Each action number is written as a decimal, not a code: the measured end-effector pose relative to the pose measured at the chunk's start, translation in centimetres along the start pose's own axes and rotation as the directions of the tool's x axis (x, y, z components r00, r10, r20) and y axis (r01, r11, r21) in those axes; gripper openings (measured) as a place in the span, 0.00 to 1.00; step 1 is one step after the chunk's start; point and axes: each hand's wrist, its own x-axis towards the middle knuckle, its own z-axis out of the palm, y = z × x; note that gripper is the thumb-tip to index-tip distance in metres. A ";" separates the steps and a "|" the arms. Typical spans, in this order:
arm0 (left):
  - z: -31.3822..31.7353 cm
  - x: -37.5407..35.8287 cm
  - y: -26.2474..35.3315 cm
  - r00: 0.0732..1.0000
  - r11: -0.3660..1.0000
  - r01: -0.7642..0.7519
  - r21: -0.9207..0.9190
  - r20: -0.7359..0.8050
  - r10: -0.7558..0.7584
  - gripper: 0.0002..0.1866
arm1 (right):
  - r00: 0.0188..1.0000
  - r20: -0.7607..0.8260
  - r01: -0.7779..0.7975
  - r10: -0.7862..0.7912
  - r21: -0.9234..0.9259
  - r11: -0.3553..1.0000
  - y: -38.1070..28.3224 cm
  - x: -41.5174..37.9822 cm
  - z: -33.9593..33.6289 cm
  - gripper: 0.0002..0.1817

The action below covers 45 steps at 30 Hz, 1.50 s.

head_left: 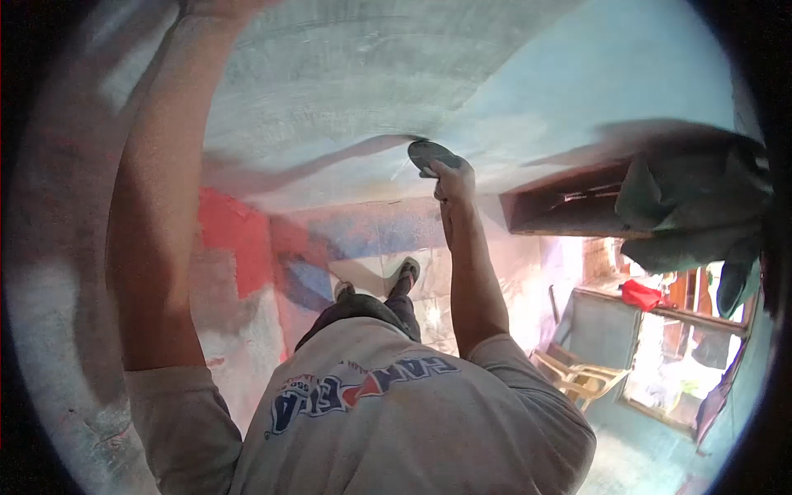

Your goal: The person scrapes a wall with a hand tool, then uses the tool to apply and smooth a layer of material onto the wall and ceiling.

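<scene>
My right hand (pixel 455 181) is closed on the edge of a dark, flat, rounded pad (pixel 431 157). The pad lies against or very near the grey-and-pale-blue wall surface (pixel 355 91), and I cannot make out its exact kind. A long shadow runs leftward from it across the surface. My left arm stretches up along the left side, and the left hand (pixel 219 7) is mostly cut off by the top edge. Its fingers do not show, though it is close to the grey, streaked part of the wall.
Below are my feet (pixel 406 276) on a pale tiled area. Red and blue paint patches (pixel 239 239) mark the lower wall. To the right, dark cloth (pixel 693 198) hangs by a shelf, over a window (pixel 685 363), a red cloth (pixel 642 294) and a yellowish plastic chair (pixel 582 375).
</scene>
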 end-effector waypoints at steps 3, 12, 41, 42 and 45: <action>0.2 -0.1 0.3 0.998 0.999 0.015 -0.051 0.059 -0.012 0.38 | 0.997 -0.053 -0.047 0.047 0.004 0.999 0.8 -0.3 -0.1 0.13; 1.1 -0.5 -0.4 0.998 0.999 -0.034 0.042 0.047 0.032 0.38 | 0.993 -0.113 -0.033 0.028 -0.042 0.999 4.9 2.8 1.0 0.15; 0.7 -0.7 0.1 0.994 0.996 -0.024 -0.081 0.109 0.033 0.33 | 0.921 0.272 -0.366 0.277 0.371 0.853 14.2 1.6 -3.2 0.12; 0.6 -0.8 0.2 0.992 0.995 -0.016 -0.096 0.120 0.028 0.33 | 0.911 0.294 -0.387 0.289 0.368 0.846 14.2 0.8 -3.6 0.12; 0.6 -0.5 -0.1 0.994 0.998 -0.039 -0.058 0.100 0.045 0.32 | 0.854 0.296 -0.512 0.427 0.344 0.787 14.6 -2.6 -3.6 0.09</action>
